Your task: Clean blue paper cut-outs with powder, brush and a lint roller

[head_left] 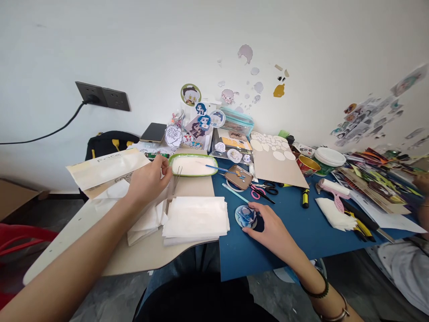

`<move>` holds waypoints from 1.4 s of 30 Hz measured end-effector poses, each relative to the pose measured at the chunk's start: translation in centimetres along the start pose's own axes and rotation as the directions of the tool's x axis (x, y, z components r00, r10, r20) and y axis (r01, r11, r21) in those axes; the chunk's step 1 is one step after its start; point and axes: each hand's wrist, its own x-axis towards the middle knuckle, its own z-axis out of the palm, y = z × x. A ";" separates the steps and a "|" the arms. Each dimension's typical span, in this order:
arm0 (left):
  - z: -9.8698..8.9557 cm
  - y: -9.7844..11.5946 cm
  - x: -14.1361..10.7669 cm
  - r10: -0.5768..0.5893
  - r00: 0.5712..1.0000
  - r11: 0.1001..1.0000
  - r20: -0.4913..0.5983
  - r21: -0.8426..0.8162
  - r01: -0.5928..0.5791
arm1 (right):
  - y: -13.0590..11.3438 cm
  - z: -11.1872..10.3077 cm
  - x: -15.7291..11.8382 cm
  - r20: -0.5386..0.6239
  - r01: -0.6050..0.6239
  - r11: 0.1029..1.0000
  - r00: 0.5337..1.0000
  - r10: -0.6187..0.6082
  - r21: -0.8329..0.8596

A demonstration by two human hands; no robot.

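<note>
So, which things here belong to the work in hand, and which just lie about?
Likely in use:
- blue flower, at the right hand
- tweezers and green-rimmed tray, near the left hand

Probably lying about:
- pink scissors
- pink roller
- lidded tub

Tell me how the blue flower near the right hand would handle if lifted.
The blue flower is probably fragile: its thin, ruffled petals look easy to crush. It is likely light for its size, since those petals look papery. Sitting low on a round base, it seems more apt to slide than tip.
</note>
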 end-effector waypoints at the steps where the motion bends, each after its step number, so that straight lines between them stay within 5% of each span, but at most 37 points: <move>1: 0.0 0.0 0.0 0.000 1.000 1.000 0.000 -0.001 0.000 | 0.0 0.0 0.0 -0.008 0.005 1.000 1.000 -0.005 0.000; 29: -0.2 -0.1 0.0 0.007 1.000 1.000 0.006 0.001 -0.007 | 0.9 0.4 0.2 -0.114 0.055 0.994 0.992 -0.044 0.090; 42: -0.4 0.1 0.0 -0.006 0.999 1.000 0.036 0.008 0.006 | 0.5 0.6 -0.2 -0.139 0.080 0.997 0.987 -0.080 -0.004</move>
